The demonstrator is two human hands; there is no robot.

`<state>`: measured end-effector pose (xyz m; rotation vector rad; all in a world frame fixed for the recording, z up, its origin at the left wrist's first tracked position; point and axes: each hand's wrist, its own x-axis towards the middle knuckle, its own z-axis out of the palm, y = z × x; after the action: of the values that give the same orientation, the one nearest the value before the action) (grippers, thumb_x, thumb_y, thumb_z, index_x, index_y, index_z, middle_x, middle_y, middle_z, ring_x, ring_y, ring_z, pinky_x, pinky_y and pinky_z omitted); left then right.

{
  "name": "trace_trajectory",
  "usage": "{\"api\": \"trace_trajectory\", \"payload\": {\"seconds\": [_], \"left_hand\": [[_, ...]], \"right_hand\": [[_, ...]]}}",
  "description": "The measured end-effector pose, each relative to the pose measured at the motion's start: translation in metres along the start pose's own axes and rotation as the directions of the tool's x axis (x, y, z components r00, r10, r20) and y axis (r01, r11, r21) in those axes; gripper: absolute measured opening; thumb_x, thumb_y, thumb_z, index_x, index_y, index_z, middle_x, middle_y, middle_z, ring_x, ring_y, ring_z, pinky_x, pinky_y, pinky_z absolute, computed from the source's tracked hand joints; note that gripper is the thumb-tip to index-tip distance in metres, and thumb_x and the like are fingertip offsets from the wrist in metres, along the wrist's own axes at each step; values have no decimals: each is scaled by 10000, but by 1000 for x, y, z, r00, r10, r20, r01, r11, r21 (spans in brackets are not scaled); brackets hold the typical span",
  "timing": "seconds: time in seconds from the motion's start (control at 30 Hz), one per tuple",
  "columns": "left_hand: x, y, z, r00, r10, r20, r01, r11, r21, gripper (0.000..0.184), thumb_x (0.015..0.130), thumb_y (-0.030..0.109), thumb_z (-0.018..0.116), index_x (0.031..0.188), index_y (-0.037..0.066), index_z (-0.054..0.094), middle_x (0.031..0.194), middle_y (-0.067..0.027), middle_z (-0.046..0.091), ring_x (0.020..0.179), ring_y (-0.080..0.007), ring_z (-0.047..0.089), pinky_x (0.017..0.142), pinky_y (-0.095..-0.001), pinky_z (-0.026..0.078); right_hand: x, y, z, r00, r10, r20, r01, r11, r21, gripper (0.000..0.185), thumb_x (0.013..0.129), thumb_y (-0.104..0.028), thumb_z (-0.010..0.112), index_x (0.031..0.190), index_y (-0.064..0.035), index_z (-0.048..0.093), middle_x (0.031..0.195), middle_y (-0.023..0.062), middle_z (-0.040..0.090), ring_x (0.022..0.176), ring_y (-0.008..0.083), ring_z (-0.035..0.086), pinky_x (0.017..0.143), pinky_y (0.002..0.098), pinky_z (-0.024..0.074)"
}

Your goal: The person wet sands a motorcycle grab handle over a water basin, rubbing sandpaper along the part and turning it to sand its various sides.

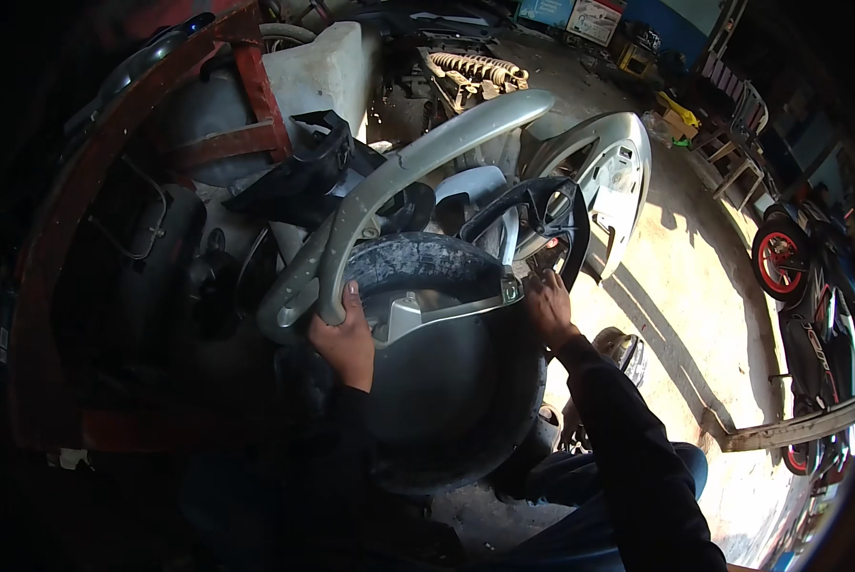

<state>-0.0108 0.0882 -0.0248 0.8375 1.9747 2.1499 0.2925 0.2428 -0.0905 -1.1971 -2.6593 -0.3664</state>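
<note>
My left hand (pixel 345 340) is wrapped round the lower bend of a silver motorcycle grab rail (pixel 399 172), thumb on top. The rail's long arm curves up and to the right, and its thin silver bracket (pixel 447 311) runs rightward over a black rubber tub (pixel 437 381). Beside the bracket's right end is my right hand (pixel 549 307), its fingers curled together; what they pinch is hidden. Just above that hand lies a black plastic frame piece (pixel 575 224). A silver and white body panel (pixel 618 176) leans behind it.
On the left stands a rusty red metal frame (pixel 246 91). Dark plastic fairings (pixel 304 167) are heaped behind the tub. Coil-spring shock absorbers (pixel 480 69) lie farther back. At right are a motorcycle with a red-rimmed wheel (pixel 780 259) and a wooden beam (pixel 794 429).
</note>
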Motion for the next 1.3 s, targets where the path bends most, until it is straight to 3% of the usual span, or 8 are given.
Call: {"api": "trace_trajectory", "payload": {"seconds": [0.07, 0.17, 0.37, 0.47, 0.63, 0.77, 1.03, 1.3], "left_hand": [[-5, 9, 2, 996, -89, 20, 91, 989, -118, 211, 949, 161, 674, 913, -30, 592, 618, -15, 517, 433, -67, 422, 386, -259, 343], [-3, 11, 2, 969, -247, 30, 248, 950, -191, 229, 948, 175, 680, 918, -28, 578, 607, -7, 497, 429, -67, 412, 391, -257, 349], [-6, 2, -4, 914, -390, 114, 406, 880, -245, 271, 916, 188, 729, 943, -39, 583, 613, -13, 502, 436, -68, 415, 389, -242, 361], [-8, -3, -4, 856, -495, 151, 514, 782, -351, 294, 909, 228, 740, 860, 3, 558, 579, -6, 465, 428, -76, 404, 397, -254, 356], [-3, -7, -7, 715, -664, 219, 688, 615, -384, 386, 883, 322, 766, 794, 60, 496, 558, 16, 396, 422, -103, 385, 419, -285, 350], [-12, -17, -3, 646, -733, 213, 733, 518, -441, 391, 883, 380, 754, 831, 65, 529, 570, 28, 362, 439, -104, 369, 439, -298, 371], [-13, -17, -3, 704, -678, 209, 687, 577, -443, 377, 896, 368, 743, 883, 44, 549, 584, 18, 413, 434, -97, 382, 436, -285, 358], [-22, -5, 6, 693, -701, 167, 684, 566, -461, 441, 888, 391, 748, 716, 65, 507, 563, 23, 388, 430, -98, 368, 430, -285, 348]], "right_hand": [[0, -4, 2, 993, 101, 60, -100, 995, -19, 235, 811, -144, 566, 986, -27, 668, 1006, 133, 653, 1003, 292, 548, 940, 412, 437], [-18, -59, 7, 963, 227, -147, -188, 953, 238, 388, 842, -110, 550, 1212, -56, 654, 1278, 164, 625, 1318, 336, 475, 1106, 426, 381], [-42, -113, -1, 976, 83, -204, -3, 930, 367, 397, 819, -53, 594, 1211, -15, 643, 1314, 189, 605, 1329, 369, 482, 1102, 478, 386], [-43, -112, 0, 919, 300, -256, -200, 914, 353, 390, 828, -16, 551, 1204, -18, 656, 1329, 164, 601, 1342, 369, 459, 1109, 494, 371], [-54, -137, -8, 967, 100, -233, 9, 905, 426, 492, 806, 27, 554, 1287, -56, 620, 1414, 135, 542, 1398, 343, 406, 1157, 486, 323], [-36, -97, -14, 940, 275, -203, -159, 878, 451, 530, 858, 24, 533, 1384, -41, 535, 1496, 142, 455, 1457, 337, 303, 1200, 441, 259], [-5, -28, -23, 969, 231, -87, -191, 926, 327, 392, 862, -33, 520, 1238, -19, 627, 1404, 192, 535, 1387, 371, 404, 1167, 436, 310], [-58, -173, -6, 923, 354, -148, -246, 842, 480, 506, 840, 9, 510, 1336, -63, 575, 1445, 159, 506, 1418, 363, 369, 1163, 497, 297]]}}
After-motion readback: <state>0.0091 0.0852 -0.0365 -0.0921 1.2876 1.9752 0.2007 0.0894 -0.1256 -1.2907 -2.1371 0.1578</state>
